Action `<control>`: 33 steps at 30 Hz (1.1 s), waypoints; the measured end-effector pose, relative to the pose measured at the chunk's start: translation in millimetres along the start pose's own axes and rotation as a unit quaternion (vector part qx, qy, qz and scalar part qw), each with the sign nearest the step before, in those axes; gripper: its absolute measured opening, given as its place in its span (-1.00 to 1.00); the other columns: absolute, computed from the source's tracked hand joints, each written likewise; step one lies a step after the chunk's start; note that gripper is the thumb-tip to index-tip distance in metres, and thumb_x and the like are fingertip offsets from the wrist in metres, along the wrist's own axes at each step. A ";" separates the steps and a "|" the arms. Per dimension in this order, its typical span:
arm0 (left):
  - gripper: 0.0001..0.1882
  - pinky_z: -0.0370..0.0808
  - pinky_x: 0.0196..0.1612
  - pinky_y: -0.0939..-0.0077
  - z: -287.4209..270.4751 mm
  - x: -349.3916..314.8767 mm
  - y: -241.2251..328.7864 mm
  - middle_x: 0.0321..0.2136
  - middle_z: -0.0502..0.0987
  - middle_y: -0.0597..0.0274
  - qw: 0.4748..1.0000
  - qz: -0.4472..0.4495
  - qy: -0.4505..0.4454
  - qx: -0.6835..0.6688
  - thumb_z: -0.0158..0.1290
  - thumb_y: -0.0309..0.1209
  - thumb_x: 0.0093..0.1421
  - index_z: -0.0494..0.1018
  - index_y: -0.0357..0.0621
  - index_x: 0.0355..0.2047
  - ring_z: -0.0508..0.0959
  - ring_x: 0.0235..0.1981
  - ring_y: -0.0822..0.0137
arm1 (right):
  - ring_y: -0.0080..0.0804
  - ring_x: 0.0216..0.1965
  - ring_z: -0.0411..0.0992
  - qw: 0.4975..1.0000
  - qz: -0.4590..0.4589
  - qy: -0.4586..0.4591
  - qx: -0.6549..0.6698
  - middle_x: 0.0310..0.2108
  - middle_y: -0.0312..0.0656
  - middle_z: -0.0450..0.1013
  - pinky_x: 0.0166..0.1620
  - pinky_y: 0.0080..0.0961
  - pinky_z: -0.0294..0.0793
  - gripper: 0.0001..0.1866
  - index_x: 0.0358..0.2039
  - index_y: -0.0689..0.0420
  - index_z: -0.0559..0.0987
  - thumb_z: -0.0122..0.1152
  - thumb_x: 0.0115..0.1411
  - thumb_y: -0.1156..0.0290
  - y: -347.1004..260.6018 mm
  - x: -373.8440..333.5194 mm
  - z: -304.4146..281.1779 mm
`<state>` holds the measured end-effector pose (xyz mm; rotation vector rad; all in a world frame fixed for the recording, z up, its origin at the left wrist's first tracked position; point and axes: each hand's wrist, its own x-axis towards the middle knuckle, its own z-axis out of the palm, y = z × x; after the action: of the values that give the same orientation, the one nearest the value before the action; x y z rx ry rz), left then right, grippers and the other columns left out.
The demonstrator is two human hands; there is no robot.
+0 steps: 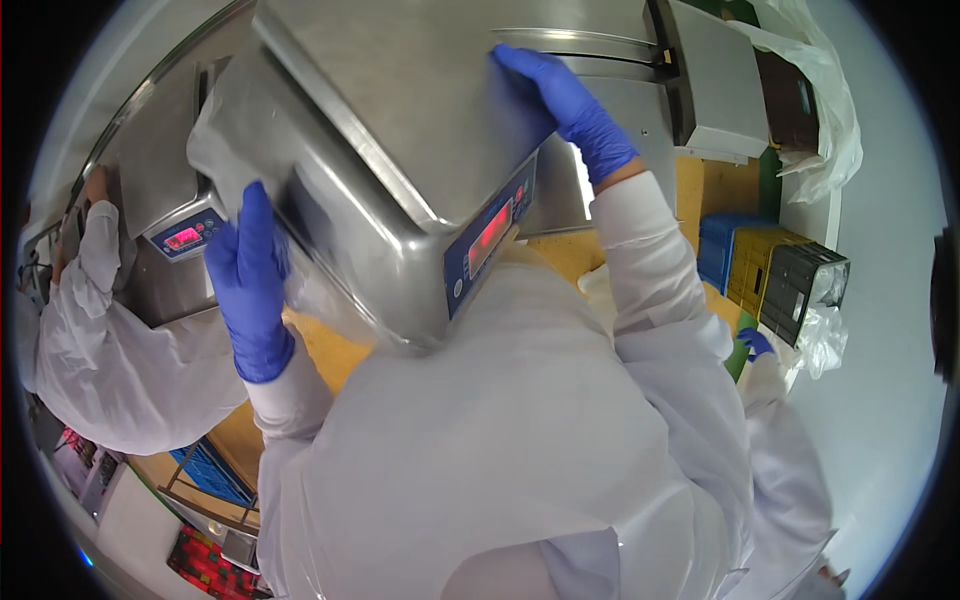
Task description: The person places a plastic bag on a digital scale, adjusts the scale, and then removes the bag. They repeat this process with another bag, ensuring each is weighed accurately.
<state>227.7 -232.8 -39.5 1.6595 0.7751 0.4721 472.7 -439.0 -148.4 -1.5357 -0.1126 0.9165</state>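
A large stainless steel scale with a flat top plate fills the space before me. It stands turned, with its blue panel and lit red display toward the lower right. My right hand, in a blue glove, rests its stretched fingers on the plate's right edge; its thumb is hidden. On the other side my left hand, also gloved in blue, has its fingers stretched up beside the scale's body, next to clear plastic film. Whether those fingers touch the scale, I cannot tell.
A second scale stands to the left, beside a co-worker in a white gown. Another metal unit is at the upper right. Blue, yellow and black crates stand at the right, near a co-worker's gloved hand.
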 end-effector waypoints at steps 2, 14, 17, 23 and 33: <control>-0.59 -0.01 -0.70 0.67 -7.0 -19.8 -0.1 -0.81 0.19 0.52 1.000 -0.004 0.004 -0.014 -0.06 -0.37 0.29 0.31 -0.11 -0.74 0.13 -0.77 0.68 | -0.48 -0.30 0.46 1.000 0.006 -0.018 -0.009 -0.29 -0.18 0.49 -0.19 -0.57 0.43 -0.41 -0.13 0.20 0.52 0.16 0.05 -0.07 -0.7 1.4 16.1; -0.50 0.03 -0.73 0.64 2.6 -74.8 4.9 -0.84 0.24 0.43 0.992 -0.015 0.101 -0.080 -0.09 -0.17 0.30 0.26 -0.06 -0.78 0.19 -0.82 0.60 | -0.50 0.08 0.27 0.984 -0.032 -0.167 -0.052 0.08 -0.23 0.32 0.16 -0.60 0.16 -0.45 0.15 0.18 0.31 0.00 0.24 0.12 -14.8 -9.3 55.7; -0.50 0.07 -0.72 0.66 10.7 -73.5 12.2 -0.83 0.28 0.40 0.992 -0.004 0.093 -0.086 -0.10 -0.14 0.30 0.31 -0.10 -0.75 0.22 -0.81 0.59 | -0.48 0.13 0.23 0.971 -0.077 -0.224 -0.022 0.13 -0.26 0.29 0.19 -0.60 0.11 -0.48 0.18 0.16 0.28 -0.02 0.25 0.20 -25.6 -22.3 50.9; -0.56 0.26 -0.58 0.70 41.9 -64.7 29.6 -0.68 0.44 0.33 0.990 0.074 0.074 -0.093 -0.11 -0.15 0.30 0.45 -0.20 -0.60 0.36 -0.70 0.58 | -0.46 0.08 0.28 0.942 -0.214 -0.120 -0.229 0.08 -0.23 0.33 0.13 -0.55 0.21 -0.49 0.20 0.14 0.24 -0.09 0.28 0.21 -23.5 -31.8 18.7; -0.30 0.08 0.17 0.11 49.6 -122.3 95.8 0.14 0.20 -0.03 0.927 0.367 -0.041 0.059 0.09 -0.03 0.08 0.25 -0.21 0.13 0.16 0.17 0.02 | -0.17 0.20 0.16 0.863 -0.458 -0.214 0.024 0.19 0.03 0.16 0.18 -0.27 0.13 -0.34 0.23 0.15 0.13 -0.17 0.25 -0.01 -94.2 -151.1 -6.7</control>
<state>198.6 -363.3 53.9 2.0490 0.0865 0.8774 415.3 -509.5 4.9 -1.0009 -1.0420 0.4469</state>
